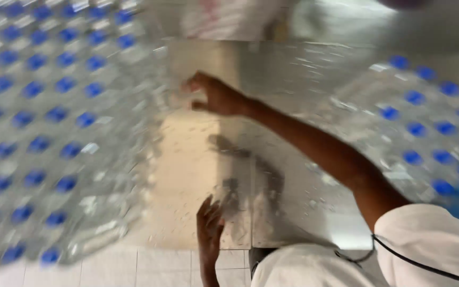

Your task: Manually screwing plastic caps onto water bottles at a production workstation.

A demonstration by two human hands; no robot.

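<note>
**Hands between two banks of bottled water**

Your right hand (216, 97) reaches out across the wet, shiny metal table (293, 74), arm running in from four o'clock, and stops at the edge of the big bank of clear plastic bottles with blue caps (54, 127) that fills the nine o'clock side. The fingers are curled with thumb and forefinger drawn together in a pinch, right against the clear plastic wrap at the bank's edge; the blur keeps you from telling whether they actually grip anything, though the pose suits tugging at film or one bottle's neck.

Your left hand (208, 223) sits low at six o'clock, fingers loose and spread, holding nothing, touching or just above the table's near edge, probably for balance as you lean in.

A second block of blue-capped clear bottles (431, 133) stands at three o'clock, well apart from both hands. The bottles are packed upright in tight rows, caps up, which leaves a wet lane of table between the banks. Pale floor tiles (134, 268) show below the table at seven o'clock.
</note>
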